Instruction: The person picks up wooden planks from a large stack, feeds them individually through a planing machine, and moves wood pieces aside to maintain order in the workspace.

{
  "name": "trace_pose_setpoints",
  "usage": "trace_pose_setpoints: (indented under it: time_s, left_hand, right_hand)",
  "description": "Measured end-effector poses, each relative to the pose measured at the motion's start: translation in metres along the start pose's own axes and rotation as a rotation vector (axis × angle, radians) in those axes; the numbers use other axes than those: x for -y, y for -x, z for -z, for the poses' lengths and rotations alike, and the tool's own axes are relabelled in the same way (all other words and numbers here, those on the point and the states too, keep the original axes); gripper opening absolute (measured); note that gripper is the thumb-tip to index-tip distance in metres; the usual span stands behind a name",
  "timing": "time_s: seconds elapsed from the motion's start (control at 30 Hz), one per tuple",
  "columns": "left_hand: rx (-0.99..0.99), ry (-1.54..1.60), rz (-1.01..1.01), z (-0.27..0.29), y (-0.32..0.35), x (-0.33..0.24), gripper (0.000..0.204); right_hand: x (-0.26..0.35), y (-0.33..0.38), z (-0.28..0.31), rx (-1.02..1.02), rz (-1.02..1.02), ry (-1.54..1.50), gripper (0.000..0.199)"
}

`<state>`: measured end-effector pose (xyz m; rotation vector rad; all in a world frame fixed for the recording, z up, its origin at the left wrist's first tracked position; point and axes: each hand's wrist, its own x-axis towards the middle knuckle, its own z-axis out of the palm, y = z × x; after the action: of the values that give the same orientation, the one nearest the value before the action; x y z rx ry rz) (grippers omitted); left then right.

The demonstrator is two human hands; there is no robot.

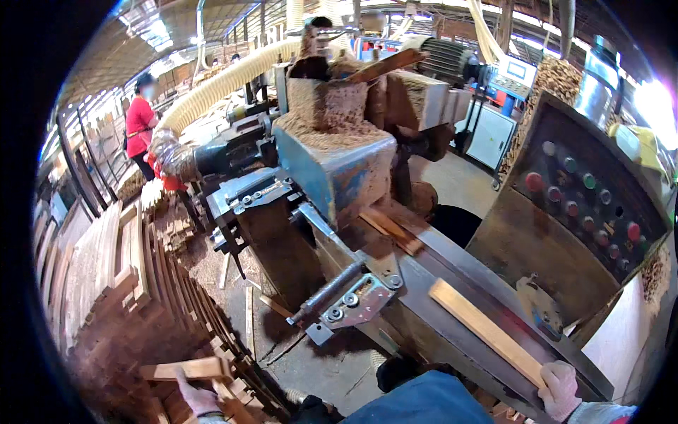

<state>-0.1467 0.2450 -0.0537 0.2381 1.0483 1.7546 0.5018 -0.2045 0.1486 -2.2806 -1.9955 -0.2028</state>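
My right hand (pixel 559 391), in a pale glove, is closed on the near end of a wooden strip (pixel 487 331). That strip lies lengthwise on the machine's metal feed bed (pixel 452 279). Far down at the left, my gloved left hand (pixel 200 400) is at a short-looking wooden piece (pixel 185 369) above the stacked wood. Its thumb presses against the near side of the piece; the other fingers are mostly hidden. Farther along the bed, more wood strips (pixel 392 232) lie by the sawdust-covered blue machine housing (pixel 339 166).
A metal bracket with bolts (pixel 346 300) juts from the bed's left side. At the right stands a dark control panel (pixel 586 191) with coloured buttons. Piles of wood strips (pixel 106 261) fill the left. A person in red (pixel 139 124) stands farther back, near a ribbed hose (pixel 219 85).
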Motion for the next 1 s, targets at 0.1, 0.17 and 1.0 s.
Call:
trace_pose_setpoints:
  time_s: [0.1,0.17,1.0]
  left_hand:
    - [0.118,-0.001,-0.002,0.017,0.058,0.020,0.053]
    - [0.169,-0.069,-0.023,0.018,0.099,0.033,0.051]
    - [0.618,-0.892,-0.313,-0.104,0.250,0.100,0.064]
  right_hand:
    - [0.011,-0.010,0.016,-0.080,0.031,-0.032,0.045]
    - [0.006,-0.043,0.017,-0.159,0.098,-0.118,0.035]
    - [0.029,0.020,0.027,0.251,-0.275,-0.180,0.067]
